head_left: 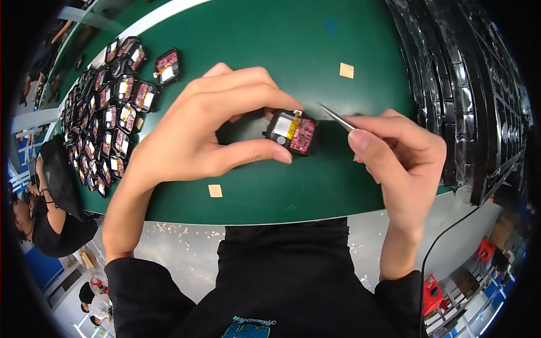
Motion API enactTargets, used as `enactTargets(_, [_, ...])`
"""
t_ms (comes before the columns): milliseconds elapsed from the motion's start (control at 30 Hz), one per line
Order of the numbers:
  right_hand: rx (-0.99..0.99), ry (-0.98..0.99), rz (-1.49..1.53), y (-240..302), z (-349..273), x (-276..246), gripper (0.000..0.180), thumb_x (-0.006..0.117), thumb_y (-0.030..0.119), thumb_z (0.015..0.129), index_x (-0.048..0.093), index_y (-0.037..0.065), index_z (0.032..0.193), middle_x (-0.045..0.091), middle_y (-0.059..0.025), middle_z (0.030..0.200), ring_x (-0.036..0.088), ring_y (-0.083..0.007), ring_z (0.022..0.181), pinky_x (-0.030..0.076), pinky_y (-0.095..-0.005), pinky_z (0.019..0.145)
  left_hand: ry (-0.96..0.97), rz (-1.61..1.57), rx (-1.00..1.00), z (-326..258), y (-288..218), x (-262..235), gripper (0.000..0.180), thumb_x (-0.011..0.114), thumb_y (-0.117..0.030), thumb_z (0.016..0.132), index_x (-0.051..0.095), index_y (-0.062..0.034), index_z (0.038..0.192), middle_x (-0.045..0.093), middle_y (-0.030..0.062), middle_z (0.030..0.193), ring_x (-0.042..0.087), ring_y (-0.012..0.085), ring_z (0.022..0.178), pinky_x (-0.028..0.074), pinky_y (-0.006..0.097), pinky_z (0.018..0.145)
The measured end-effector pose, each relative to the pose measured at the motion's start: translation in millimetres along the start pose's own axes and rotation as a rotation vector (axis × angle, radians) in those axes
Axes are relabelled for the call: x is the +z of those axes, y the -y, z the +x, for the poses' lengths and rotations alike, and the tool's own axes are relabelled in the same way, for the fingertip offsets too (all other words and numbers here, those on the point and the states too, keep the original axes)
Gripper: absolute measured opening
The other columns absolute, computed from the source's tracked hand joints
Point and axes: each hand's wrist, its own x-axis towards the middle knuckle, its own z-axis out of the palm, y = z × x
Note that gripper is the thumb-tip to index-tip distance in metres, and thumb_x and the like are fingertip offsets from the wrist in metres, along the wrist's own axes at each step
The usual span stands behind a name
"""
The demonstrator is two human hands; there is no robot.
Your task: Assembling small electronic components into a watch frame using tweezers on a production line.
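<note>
Between the thumb and fingers of my left hand (208, 121) is a small black device housing (301, 133), its inside facing up. It shows a red circuit board, a silvery-white battery and a strip of yellow tape. My left hand grips it by its edges above the green table (293, 191). Pinched in the thumb and fingers of my right hand (397, 149) are metal tweezers (337, 117). Their pointed tip aims up and left, just above and right of the housing, apart from it.
Many similar housings (104, 112) lie heaped at the left; one single housing (167, 66) sits nearer the middle. Small tan squares (346, 70) lie on the table. Stacked black trays (468, 96) line the right side. Another person (56, 208) sits at the far left.
</note>
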Motion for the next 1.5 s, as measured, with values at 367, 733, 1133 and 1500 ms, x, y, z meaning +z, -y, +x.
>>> enactTargets(367, [-0.294, 0.116, -0.477, -7, 3, 9, 0.02, 0.079, -0.012, 0.081, 0.085, -0.005, 0.1, 0.065, -0.0031, 0.069, 0.052, -0.0059, 0.057, 0.033, -0.0236, 0.052, -0.037, 0.02, 0.066, 1, 13, 3, 0.069, 0.099, -0.041, 0.066, 0.084, -0.0011, 0.12, 0.074, 0.0023, 0.095, 0.055, 0.0137, 0.075, 0.035, 0.03, 0.069])
enactTargets(733, [-0.373, 0.094, -0.519, -8, 3, 8, 0.023, 0.082, -0.011, 0.08, 0.086, -0.003, 0.102, 0.064, -0.0014, 0.07, 0.049, -0.0044, 0.055, 0.03, -0.0228, 0.05, -0.026, 0.037, 0.031, 3, 9, 0, 0.069, 0.101, -0.039, 0.064, 0.084, -0.002, 0.12, 0.071, 0.0029, 0.09, 0.051, 0.0136, 0.072, 0.036, 0.03, 0.066])
enactTargets(1133, [-0.545, 0.029, -0.646, -17, 0, 14, 0.032, 0.086, -0.013, 0.076, 0.087, -0.001, 0.105, 0.066, 0.0003, 0.076, 0.046, -0.0028, 0.055, 0.029, -0.0225, 0.048, -0.045, 0.003, 0.024, 4, 8, 0, 0.061, 0.101, -0.035, 0.067, 0.081, -0.0006, 0.114, 0.07, 0.0043, 0.085, 0.051, 0.013, 0.067, 0.038, 0.029, 0.071])
enactTargets(1500, [-0.335, 0.179, -0.499, -4, 4, 4, 0.024, 0.082, -0.012, 0.082, 0.086, -0.003, 0.105, 0.07, -0.006, 0.073, 0.06, -0.0089, 0.06, 0.039, -0.0239, 0.054, 0.053, -0.175, 0.031, 3, 22, -7, 0.072, 0.096, -0.051, 0.073, 0.082, 0.0031, 0.118, 0.077, 0.0082, 0.1, 0.047, 0.0112, 0.067, 0.037, 0.029, 0.072])
